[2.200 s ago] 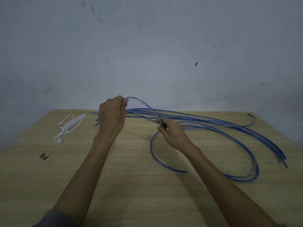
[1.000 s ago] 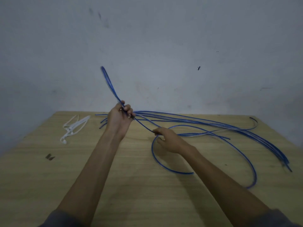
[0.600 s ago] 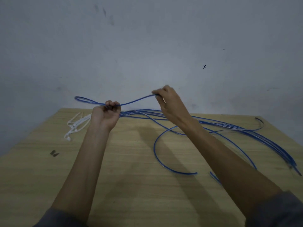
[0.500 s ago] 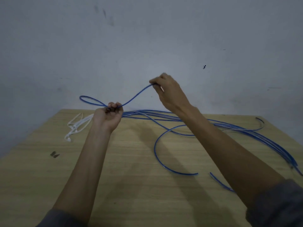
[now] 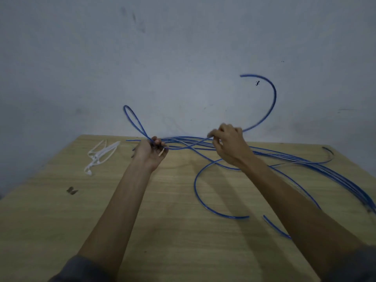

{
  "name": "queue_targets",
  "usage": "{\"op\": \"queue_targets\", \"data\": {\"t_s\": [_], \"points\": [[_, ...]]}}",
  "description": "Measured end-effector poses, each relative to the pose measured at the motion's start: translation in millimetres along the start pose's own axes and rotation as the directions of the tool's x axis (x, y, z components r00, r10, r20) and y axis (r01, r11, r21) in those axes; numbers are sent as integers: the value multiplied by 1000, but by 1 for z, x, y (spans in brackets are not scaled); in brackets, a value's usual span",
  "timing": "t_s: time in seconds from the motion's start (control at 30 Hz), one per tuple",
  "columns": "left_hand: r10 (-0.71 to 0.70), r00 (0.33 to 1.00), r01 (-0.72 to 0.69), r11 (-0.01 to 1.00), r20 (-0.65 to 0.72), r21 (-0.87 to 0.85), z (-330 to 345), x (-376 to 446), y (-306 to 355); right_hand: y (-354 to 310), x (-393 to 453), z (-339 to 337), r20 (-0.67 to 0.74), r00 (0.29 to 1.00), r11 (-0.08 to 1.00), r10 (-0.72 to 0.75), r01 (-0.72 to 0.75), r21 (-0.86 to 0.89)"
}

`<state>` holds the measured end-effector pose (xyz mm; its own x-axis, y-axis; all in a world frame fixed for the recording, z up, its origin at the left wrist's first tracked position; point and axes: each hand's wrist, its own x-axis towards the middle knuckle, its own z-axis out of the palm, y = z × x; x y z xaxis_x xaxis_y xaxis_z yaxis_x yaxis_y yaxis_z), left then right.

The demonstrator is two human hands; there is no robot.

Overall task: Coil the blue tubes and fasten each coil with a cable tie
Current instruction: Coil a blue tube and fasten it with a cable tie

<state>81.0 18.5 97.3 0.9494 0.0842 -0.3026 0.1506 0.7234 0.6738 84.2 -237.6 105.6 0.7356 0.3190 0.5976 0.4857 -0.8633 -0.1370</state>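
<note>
Blue tube [image 5: 271, 102] mid-coiling above counter [image 5: 162, 231]: left hand [image 5: 151, 151] clenched round small loop [image 5: 133, 121] base, right hand [image 5: 228, 144] pinched same tube farther along, free end arcing up against wall. Remaining tubes [image 5: 305, 159] lay loose across counter's far right. Cable ties [image 5: 101, 155] lay untouched, far left. Risk, judged: springy tube could pop from left grip and unwind loop; whipping free end might snag neighbouring tubes.

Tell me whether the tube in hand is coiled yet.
Barely begun: the left hand pinches one small loop, and the tube's free end arcs loose beyond the right hand.
</note>
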Motion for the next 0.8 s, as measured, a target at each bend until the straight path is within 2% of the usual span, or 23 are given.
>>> {"op": "queue_targets", "data": {"t_s": [0.13, 0.27, 0.43, 0.5, 0.57, 0.67, 0.8], "points": [[-8, 1000, 9, 999, -11, 51, 1, 2, -5, 0, -34, 20, 215, 972, 979, 93, -129, 156], [-40, 999, 39, 999, 28, 3, 4, 1, -9, -1, -51, 30, 260, 959, 942, 111, -185, 280], [-22, 998, 21, 1000, 57, 20, 10, -3, -14, 0, -56, 34, 357, 920, 929, 161, -264, 261], [-7, 998, 4, 999, 64, 36, 15, -4, -20, -10, -52, 30, 417, 892, 884, 175, -329, 331], [4, 996, -10, 998, 87, 70, 19, -4, -27, -29, -46, 24, 469, 873, 799, 133, -374, 471], [13, 990, -30, 993, 142, 115, 24, -6, -32, -59, -37, 19, 500, 866, 733, 26, -357, 580], [-11, 968, -18, 994, 252, 111, 25, -15, -27, -76, -42, 26, 409, 911, 773, -45, -227, 592]]}}
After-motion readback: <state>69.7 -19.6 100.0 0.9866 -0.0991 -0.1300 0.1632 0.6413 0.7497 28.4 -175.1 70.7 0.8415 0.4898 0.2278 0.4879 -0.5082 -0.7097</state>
